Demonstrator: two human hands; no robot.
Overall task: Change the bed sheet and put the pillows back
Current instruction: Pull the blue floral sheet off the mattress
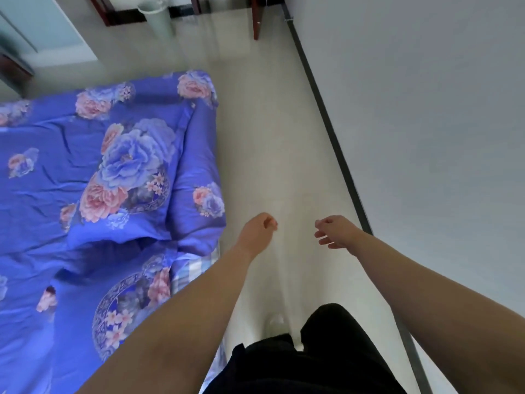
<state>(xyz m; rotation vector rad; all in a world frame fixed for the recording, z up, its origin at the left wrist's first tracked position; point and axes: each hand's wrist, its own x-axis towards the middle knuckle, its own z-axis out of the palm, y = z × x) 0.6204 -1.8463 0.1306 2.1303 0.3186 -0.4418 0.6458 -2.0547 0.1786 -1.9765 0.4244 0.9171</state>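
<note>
Blue flowered sheet [93, 172] covers the bed; beside it, left hand [257, 233] loosely curled and right hand [335, 231] relaxed hold nothing, probably walking.

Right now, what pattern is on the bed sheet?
Blue with large pink and pale-blue flowers on the bed sheet, seen in the head view.

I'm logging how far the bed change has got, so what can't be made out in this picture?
- Pillows: none seen; the left edge of the head view cuts off the bed.
- Checked fabric: the blue floral cover hides most of it.
- Left hand: grip faces away; it seems to hold nothing.
- Pale bin: top edge cuts its rim.
</note>
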